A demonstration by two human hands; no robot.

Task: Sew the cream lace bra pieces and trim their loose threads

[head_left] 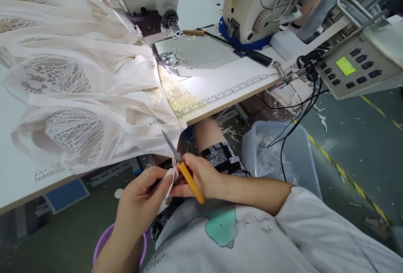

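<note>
My left hand pinches the end of a white fabric band low in front of my lap. Orange-handled thread snips lie in my right hand, blades pointing up and left toward the table edge. The fingers of my right hand also come close to the band; whether they touch it is hidden. Above my hands, a white lace-patterned bra hangs partly over the table edge, and a strap runs down from it toward my fingers. More bras of the same kind are piled behind it.
A sewing machine stands over the white table with its printed ruler. A screwdriver and fabric scraps lie near it. At right are a control box, hanging black cables and a plastic bin. A purple basket rim shows below.
</note>
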